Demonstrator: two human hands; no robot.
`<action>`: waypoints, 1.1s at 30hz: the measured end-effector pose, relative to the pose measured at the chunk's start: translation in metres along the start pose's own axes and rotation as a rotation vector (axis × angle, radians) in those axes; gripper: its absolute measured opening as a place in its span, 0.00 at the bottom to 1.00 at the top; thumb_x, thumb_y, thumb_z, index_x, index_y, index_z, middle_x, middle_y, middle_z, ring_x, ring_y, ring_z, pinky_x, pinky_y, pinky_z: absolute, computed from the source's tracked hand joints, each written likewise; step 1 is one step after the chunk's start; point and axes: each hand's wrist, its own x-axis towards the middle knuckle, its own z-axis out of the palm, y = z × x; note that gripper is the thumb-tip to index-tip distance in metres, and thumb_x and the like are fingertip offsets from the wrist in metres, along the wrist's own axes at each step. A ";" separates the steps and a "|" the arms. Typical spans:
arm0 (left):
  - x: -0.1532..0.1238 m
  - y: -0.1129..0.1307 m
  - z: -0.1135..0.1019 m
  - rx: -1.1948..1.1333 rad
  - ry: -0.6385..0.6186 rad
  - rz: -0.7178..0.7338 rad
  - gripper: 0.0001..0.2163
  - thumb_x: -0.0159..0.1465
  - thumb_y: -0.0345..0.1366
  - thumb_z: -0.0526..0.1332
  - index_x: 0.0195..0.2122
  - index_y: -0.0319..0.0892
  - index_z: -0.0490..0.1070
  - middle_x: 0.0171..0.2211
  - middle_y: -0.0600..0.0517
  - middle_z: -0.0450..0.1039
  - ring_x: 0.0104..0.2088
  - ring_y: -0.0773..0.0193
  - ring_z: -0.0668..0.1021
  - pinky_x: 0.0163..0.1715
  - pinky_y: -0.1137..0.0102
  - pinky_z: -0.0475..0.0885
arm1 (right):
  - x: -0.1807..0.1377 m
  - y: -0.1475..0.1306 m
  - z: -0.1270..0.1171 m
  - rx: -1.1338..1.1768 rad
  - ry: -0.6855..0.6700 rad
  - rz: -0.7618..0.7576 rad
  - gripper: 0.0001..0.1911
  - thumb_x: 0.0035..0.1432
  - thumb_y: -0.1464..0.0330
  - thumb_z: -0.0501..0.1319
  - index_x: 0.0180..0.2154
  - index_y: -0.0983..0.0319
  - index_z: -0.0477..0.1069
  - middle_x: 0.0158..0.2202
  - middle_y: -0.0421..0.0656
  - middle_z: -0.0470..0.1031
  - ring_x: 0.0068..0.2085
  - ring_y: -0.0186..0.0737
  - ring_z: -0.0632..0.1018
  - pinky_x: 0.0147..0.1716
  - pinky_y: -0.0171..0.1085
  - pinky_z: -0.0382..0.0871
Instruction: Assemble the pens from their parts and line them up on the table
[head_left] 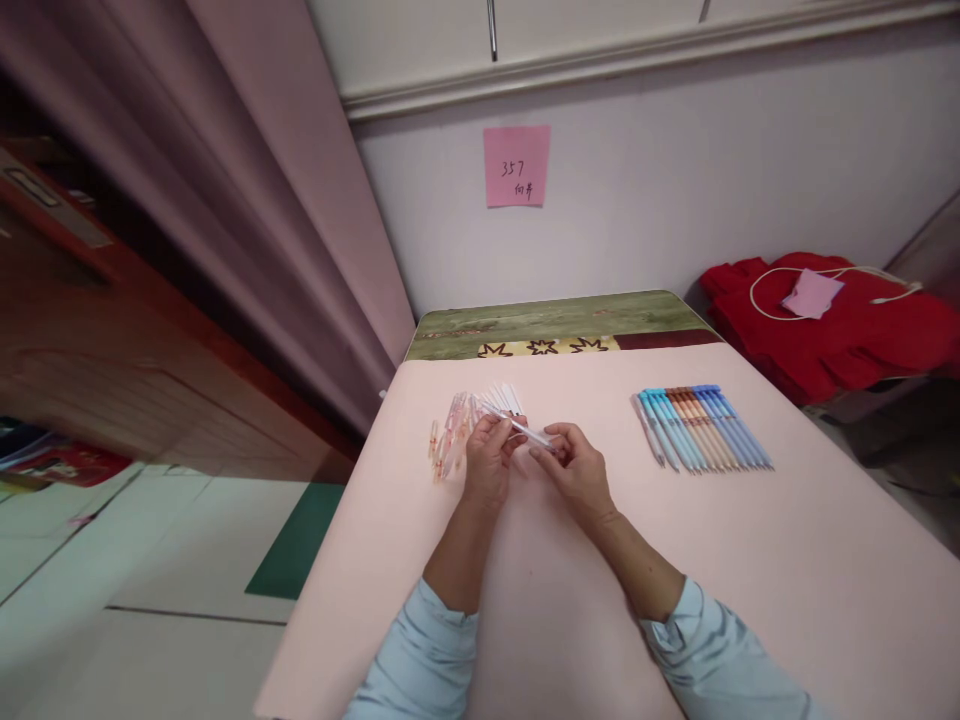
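Observation:
Over the middle of the table, my left hand and my right hand are both closed on one slim pale pen. It slants down to the right, my left fingers pinching it near its middle and my right fingers at its lower right end. Just left of my left hand lies a loose pile of clear pen parts with orange-pink marks. Behind the hands, several thin white sticks, perhaps refills, lie fanned out. Off to the right, a neat row of pens runs from light blue through brown to darker blue.
A pale pink cover lies over the table, whose green patterned end meets the wall. A pink note is stuck there. Beyond the right edge, red cloth carries a white cable. A curtain and wooden furniture stand at left.

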 end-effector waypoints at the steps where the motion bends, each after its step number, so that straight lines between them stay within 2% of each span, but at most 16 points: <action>1: 0.000 0.000 0.000 0.000 -0.005 0.005 0.11 0.55 0.38 0.70 0.34 0.38 0.72 0.34 0.49 0.78 0.34 0.67 0.79 0.35 0.73 0.74 | 0.000 0.000 0.000 -0.015 0.016 -0.009 0.17 0.55 0.53 0.66 0.40 0.58 0.73 0.26 0.37 0.76 0.24 0.35 0.73 0.27 0.33 0.67; 3: 0.000 -0.001 -0.001 -0.004 -0.020 0.012 0.11 0.55 0.37 0.70 0.35 0.38 0.72 0.35 0.48 0.78 0.35 0.67 0.79 0.37 0.72 0.74 | 0.000 -0.002 -0.001 -0.022 0.003 -0.010 0.15 0.58 0.53 0.63 0.34 0.59 0.73 0.25 0.38 0.76 0.24 0.35 0.73 0.26 0.33 0.66; 7: 0.001 -0.002 -0.001 -0.007 -0.026 0.031 0.10 0.56 0.37 0.70 0.33 0.38 0.72 0.33 0.49 0.78 0.35 0.67 0.79 0.40 0.71 0.73 | -0.001 -0.001 -0.003 -0.016 -0.083 0.005 0.21 0.66 0.54 0.53 0.28 0.59 0.74 0.23 0.39 0.76 0.25 0.36 0.75 0.28 0.33 0.68; 10: 0.001 -0.002 -0.001 0.006 -0.023 0.026 0.10 0.56 0.37 0.70 0.33 0.38 0.72 0.33 0.49 0.78 0.34 0.67 0.79 0.39 0.71 0.73 | -0.001 0.000 -0.001 -0.039 -0.022 -0.013 0.16 0.60 0.52 0.60 0.36 0.58 0.75 0.26 0.38 0.76 0.25 0.36 0.75 0.29 0.33 0.68; 12: 0.000 -0.002 0.000 0.008 -0.024 0.022 0.11 0.55 0.37 0.70 0.34 0.38 0.72 0.33 0.49 0.79 0.33 0.67 0.79 0.39 0.71 0.73 | 0.000 0.000 0.000 -0.051 0.028 -0.024 0.17 0.55 0.53 0.65 0.39 0.58 0.75 0.27 0.38 0.76 0.26 0.35 0.74 0.28 0.33 0.68; 16: 0.000 -0.002 0.001 0.009 -0.032 0.024 0.12 0.53 0.37 0.71 0.34 0.39 0.71 0.32 0.49 0.79 0.32 0.66 0.79 0.39 0.70 0.72 | 0.000 -0.003 -0.002 -0.096 -0.017 -0.011 0.16 0.60 0.54 0.60 0.31 0.58 0.75 0.24 0.38 0.76 0.25 0.35 0.74 0.28 0.32 0.67; 25: 0.000 -0.001 0.002 0.032 -0.036 0.040 0.11 0.53 0.36 0.71 0.32 0.39 0.70 0.30 0.50 0.78 0.31 0.67 0.78 0.39 0.70 0.71 | 0.000 -0.009 -0.006 -0.208 -0.114 -0.023 0.20 0.65 0.55 0.54 0.30 0.59 0.76 0.25 0.39 0.79 0.26 0.35 0.77 0.29 0.31 0.65; 29: -0.001 0.000 0.003 0.072 0.013 0.037 0.13 0.51 0.37 0.71 0.31 0.39 0.69 0.30 0.50 0.79 0.29 0.68 0.77 0.36 0.71 0.71 | 0.000 -0.009 -0.005 -0.235 -0.067 -0.022 0.17 0.63 0.54 0.57 0.32 0.58 0.76 0.24 0.38 0.77 0.25 0.34 0.75 0.28 0.31 0.65; 33: 0.000 0.001 0.002 0.185 0.053 0.042 0.14 0.51 0.40 0.71 0.32 0.38 0.71 0.31 0.49 0.79 0.26 0.69 0.76 0.32 0.71 0.70 | 0.000 -0.012 -0.004 -0.242 0.017 -0.082 0.13 0.58 0.56 0.63 0.37 0.59 0.76 0.29 0.38 0.78 0.29 0.33 0.76 0.31 0.30 0.66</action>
